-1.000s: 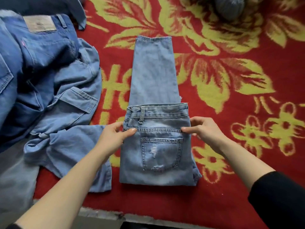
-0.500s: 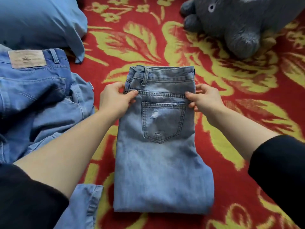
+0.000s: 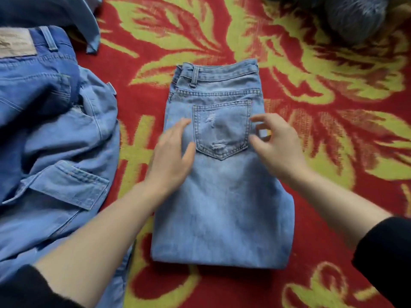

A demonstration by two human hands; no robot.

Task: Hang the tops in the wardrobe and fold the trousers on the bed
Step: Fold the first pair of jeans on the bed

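Denim: one pale folded pair of jeans (image 3: pixel 222 196) lies on the red bedspread (image 3: pixel 333 130). Two hands, neither gripping: left hand (image 3: pixel 171 156) flat on its edge, right hand (image 3: pixel 278 147) loose-fingered, blurred, contact unclear. Darker jeans (image 3: pixel 55 141) heaped left, count unclear; one grey toy (image 3: pixel 353 21) cut off.

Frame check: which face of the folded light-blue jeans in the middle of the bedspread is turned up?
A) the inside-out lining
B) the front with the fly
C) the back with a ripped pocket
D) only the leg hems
C: a back pocket with frayed rips lies on top of the folded light-blue jeans, between the left hand and the right hand.
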